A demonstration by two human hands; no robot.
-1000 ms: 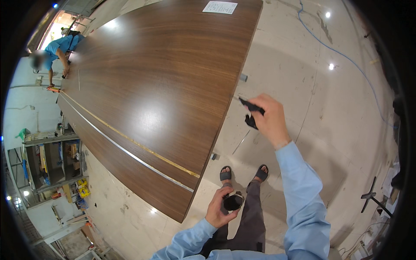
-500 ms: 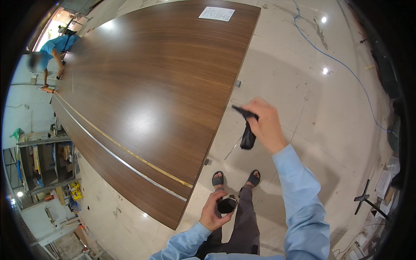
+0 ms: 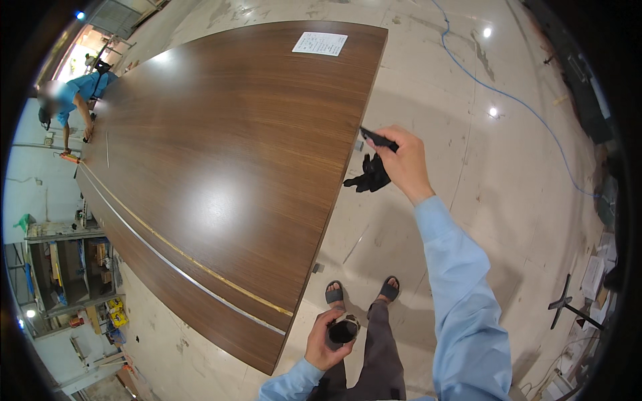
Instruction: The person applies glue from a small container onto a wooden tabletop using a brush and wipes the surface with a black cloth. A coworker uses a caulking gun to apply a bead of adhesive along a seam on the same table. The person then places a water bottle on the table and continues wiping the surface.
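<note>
My left hand (image 3: 322, 344) is closed round a small round container (image 3: 342, 331) with a dark open mouth, held low in front of my legs. Stretched forward at the table's right edge, my right hand (image 3: 404, 160) pinches a thin black object (image 3: 380, 138), its exact kind unclear. One end of it comes close to the edge of the brown wood-grain panel (image 3: 267, 134). Below those fingers hangs a limp, crumpled black piece (image 3: 369, 176), somewhat like a glove; whether it is joined to the pinched object I cannot tell.
Gold and silver strips (image 3: 180, 248) run along the panel's near left part. A printed paper sheet (image 3: 319, 43) lies at its far end. A person in blue (image 3: 83, 93) bends over the far left corner. A blue hose (image 3: 508, 93) crosses the floor; shelves (image 3: 70, 267) stand left.
My right hand has moved slightly up and left, bringing the pinched object nearer the panel edge. The hanging black piece has swung left and spread out. My left hand still holds the container.
</note>
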